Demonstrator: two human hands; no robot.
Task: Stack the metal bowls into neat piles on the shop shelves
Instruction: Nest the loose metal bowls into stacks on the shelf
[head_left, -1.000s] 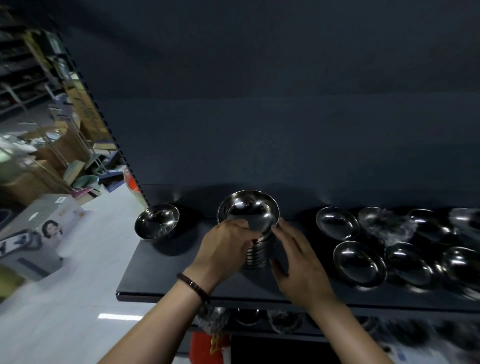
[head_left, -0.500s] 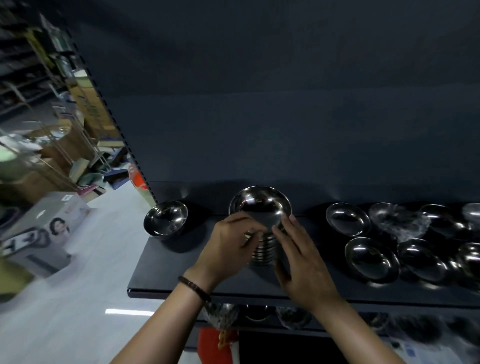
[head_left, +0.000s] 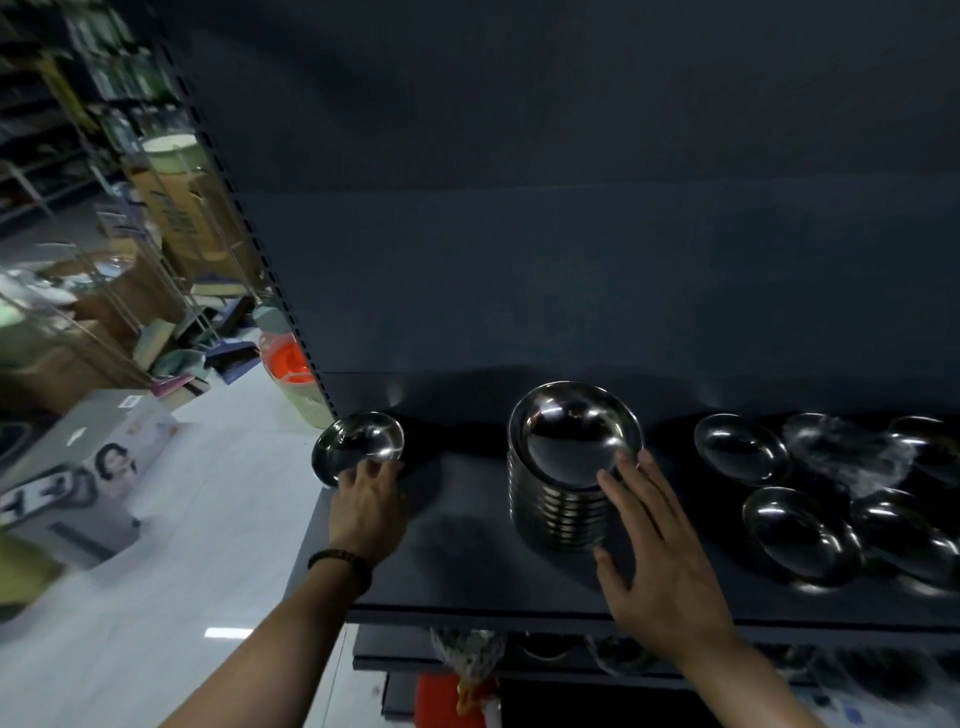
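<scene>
Left hand (head_left: 366, 501) is reaching out to the single metal bowl (head_left: 358, 449) sitting at the shelf's (head_left: 467, 566) left end, near its left edge. Fingers are curling loosely over the bowl's near rim, touching it; a firm grip is not showing, bowl is resting on the shelf. Dark bead bracelet (head_left: 340, 561) is sitting on that wrist, forearm running down toward the bottom left.

Right hand (head_left: 657, 551) is spreading open, palm down, fingers splayed, pressing against the right side of the stack of metal bowls (head_left: 563, 488). Fingertips are touching the top bowl's rim, thumb lying low against the stack's base. It is bracing, not wrapping around anything.

The stack is standing upright mid-shelf, roughly halfway between front and back edges, top bowl tilting slightly toward the back panel. Loose bowls (head_left: 802, 532) are lying scattered toward the shelf's right end, some overlapping; one thing among them (head_left: 841, 452) is looking wrapped in clear plastic, blurry.

Versus half a second ago: both hands were cupping the stack then, left one on its left side. Left hand has now left the stack and moved over to the lone bowl. Right hand is staying on the stack, fingers opening wider. Lone bowl and stack are sitting in the same shelf spots. Camera view has shifted a bit.
</scene>
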